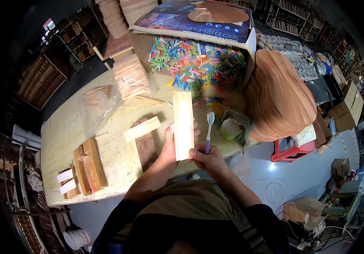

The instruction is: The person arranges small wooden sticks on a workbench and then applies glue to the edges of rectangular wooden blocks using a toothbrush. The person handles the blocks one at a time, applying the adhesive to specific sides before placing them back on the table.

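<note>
A flat pale wooden piece [183, 127] stands lengthwise in front of me, with my left hand [169, 143] shut around its left side and back. At its lower right corner, the thumb of my right hand [208, 157] touches the wood. The same hand holds a toothbrush [208, 139] upright, with white matter on its bristles. Right of the brush, a green container [231, 128] of white material leans against a grey cloth [247, 125]. To the left, a pale wood strip [142, 128] lies across a brown block [146, 149].
Behind my hands, a cardboard box [143, 41] holds many small colourful clips [197, 60]. Guitar-shaped thin wood plates [283, 92] are stacked at right. Wood strips in a plastic bag [131, 76], a grooved wooden block [90, 166] and two white strips [66, 181] lie on the table [115, 158].
</note>
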Demonstrator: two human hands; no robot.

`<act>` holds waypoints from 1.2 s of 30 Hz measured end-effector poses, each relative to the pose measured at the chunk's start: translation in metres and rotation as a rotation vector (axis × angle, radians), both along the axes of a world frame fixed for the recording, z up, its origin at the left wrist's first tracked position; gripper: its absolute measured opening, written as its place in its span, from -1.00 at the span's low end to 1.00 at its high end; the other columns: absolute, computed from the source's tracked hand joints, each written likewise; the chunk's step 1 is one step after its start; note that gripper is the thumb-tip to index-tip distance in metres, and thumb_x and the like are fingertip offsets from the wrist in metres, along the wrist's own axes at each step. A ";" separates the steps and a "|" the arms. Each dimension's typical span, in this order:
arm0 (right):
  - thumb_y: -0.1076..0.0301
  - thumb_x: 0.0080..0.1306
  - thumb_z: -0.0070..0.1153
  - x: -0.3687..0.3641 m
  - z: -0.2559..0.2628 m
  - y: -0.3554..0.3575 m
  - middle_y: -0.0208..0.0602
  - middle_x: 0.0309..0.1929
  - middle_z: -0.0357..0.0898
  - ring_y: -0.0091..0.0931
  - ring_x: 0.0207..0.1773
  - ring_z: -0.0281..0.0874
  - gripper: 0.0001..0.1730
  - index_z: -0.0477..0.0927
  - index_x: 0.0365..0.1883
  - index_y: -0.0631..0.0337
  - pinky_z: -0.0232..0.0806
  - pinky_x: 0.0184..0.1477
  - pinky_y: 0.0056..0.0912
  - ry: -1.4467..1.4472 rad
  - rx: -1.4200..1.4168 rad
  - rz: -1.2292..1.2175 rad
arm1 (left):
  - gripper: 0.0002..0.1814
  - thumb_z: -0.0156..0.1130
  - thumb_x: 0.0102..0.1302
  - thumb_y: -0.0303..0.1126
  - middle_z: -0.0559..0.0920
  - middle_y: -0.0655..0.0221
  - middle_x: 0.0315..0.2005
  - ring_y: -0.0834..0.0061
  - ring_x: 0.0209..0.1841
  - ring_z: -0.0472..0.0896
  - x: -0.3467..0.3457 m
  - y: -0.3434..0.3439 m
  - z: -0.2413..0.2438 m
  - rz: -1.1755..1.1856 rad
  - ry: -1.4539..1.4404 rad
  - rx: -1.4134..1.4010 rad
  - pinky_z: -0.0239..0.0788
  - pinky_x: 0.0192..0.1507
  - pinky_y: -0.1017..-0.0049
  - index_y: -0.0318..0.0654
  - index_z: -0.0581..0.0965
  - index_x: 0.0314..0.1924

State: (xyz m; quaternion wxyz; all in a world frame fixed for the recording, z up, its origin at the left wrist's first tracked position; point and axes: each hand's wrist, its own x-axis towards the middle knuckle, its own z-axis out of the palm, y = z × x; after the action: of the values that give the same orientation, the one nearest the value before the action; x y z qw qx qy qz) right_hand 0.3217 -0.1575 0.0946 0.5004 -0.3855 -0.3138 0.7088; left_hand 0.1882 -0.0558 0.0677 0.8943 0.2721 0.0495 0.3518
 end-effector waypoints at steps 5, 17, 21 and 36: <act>0.19 0.29 0.24 -0.009 0.000 -0.002 -0.41 -0.64 0.44 -0.66 -0.65 0.20 -0.71 0.58 -0.40 0.28 0.03 -0.58 -0.60 0.167 -0.092 -0.061 | -0.26 0.17 0.15 0.26 0.40 0.44 -0.25 0.55 -0.30 0.36 0.008 -0.008 0.021 0.177 0.016 -0.047 0.35 -0.33 0.54 -0.22 0.39 0.07; 0.29 0.21 0.29 -0.022 0.002 -0.005 -0.25 -0.46 0.60 -0.62 -0.63 0.30 -0.74 0.55 -0.31 0.30 0.15 -0.60 -0.59 0.261 -0.091 -0.019 | -0.16 0.22 0.07 0.30 0.44 0.38 -0.12 0.51 -0.19 0.40 0.007 -0.008 0.022 0.124 0.059 -0.006 0.34 -0.18 0.56 -0.25 0.37 0.11; 0.22 0.22 0.30 -0.020 0.009 -0.006 -0.32 -0.48 0.61 -0.67 -0.64 0.27 -0.71 0.56 -0.37 0.29 0.08 -0.61 -0.60 0.167 -0.039 -0.035 | -0.16 0.22 0.09 0.30 0.44 0.34 -0.12 0.49 -0.16 0.44 0.003 -0.006 0.023 0.158 -0.006 -0.077 0.39 -0.10 0.58 -0.27 0.36 0.12; 0.22 0.28 0.22 0.016 0.007 -0.009 -0.55 -0.62 0.41 -0.73 -0.59 0.23 -0.77 0.62 -0.35 0.24 0.03 -0.55 -0.63 -0.340 0.065 -0.256 | -0.44 0.11 0.15 0.14 0.32 0.41 -0.36 0.53 -0.38 0.28 0.004 -0.011 0.025 0.076 -0.062 0.025 0.18 -0.43 0.56 -0.22 0.39 -0.11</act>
State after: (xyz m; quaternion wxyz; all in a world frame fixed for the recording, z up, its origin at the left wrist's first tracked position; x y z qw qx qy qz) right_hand 0.3378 -0.1660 0.1014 0.5383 -0.5199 -0.3650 0.5539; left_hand 0.1926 -0.0664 0.0926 0.8779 0.2700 0.0277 0.3945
